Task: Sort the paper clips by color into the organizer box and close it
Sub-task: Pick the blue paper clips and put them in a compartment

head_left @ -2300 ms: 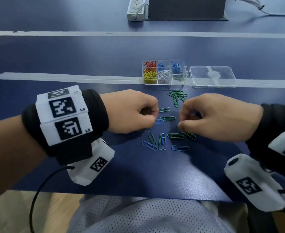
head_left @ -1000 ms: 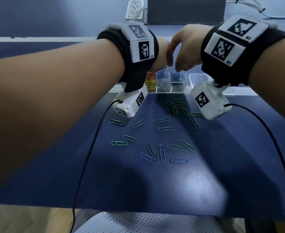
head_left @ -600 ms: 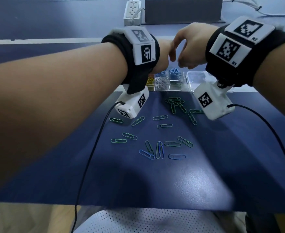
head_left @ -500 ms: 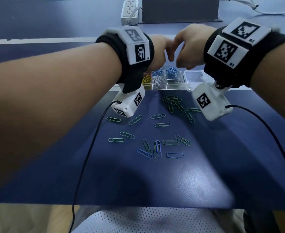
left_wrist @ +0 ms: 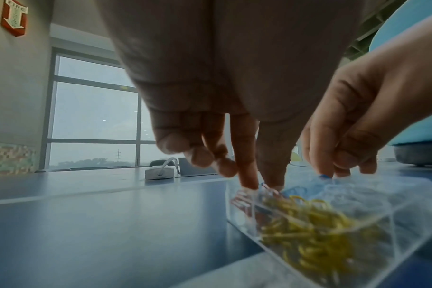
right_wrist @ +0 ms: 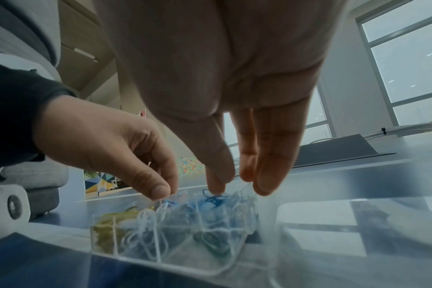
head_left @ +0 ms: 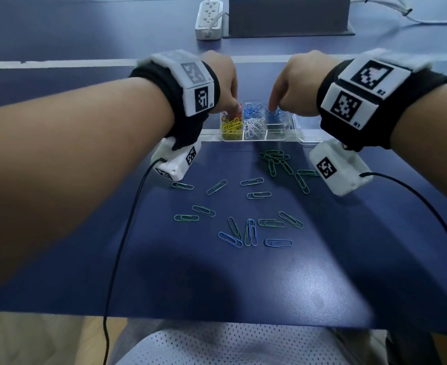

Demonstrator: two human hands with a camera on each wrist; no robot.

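Over the clear organizer box point(head_left: 254, 137) at the far side of the blue table point(head_left: 243, 280), both hands are held with fingers pointing down, apart from each other. Left hand point(head_left: 221, 80): fingertips point(left_wrist: 247, 181) are dipped into the far-left cell by the red clips point(head_left: 226, 115); whether a clip is pinched cannot be told. Right hand point(head_left: 300, 83): fingers are straight and loose, with one tip touching the blue clips point(head_left: 275, 114) in the far-right cell, nothing gripped. Yellow clips point(head_left: 232, 127) and white clips point(head_left: 254, 126) are already binned in the near row. The lid point(head_left: 305, 137) is seen lying just right of the box, mostly hidden behind the right wrist.

Judged step: clips being released and pushed down into their cells. To be done well: clips should be pressed below the divider tops so nothing straddles two cells or sticks up to block the lid. Fingers should be lifted straight up so tangled clips are not dragged out.

Still loose on the table: green clips point(head_left: 273, 160) in a pile near the box, more scattered, plus a few blue ones point(head_left: 277, 243) nearer the body. The near-right cell looks nearly empty, likely meant for green. Sorting is judged well short of done; lid comes last.
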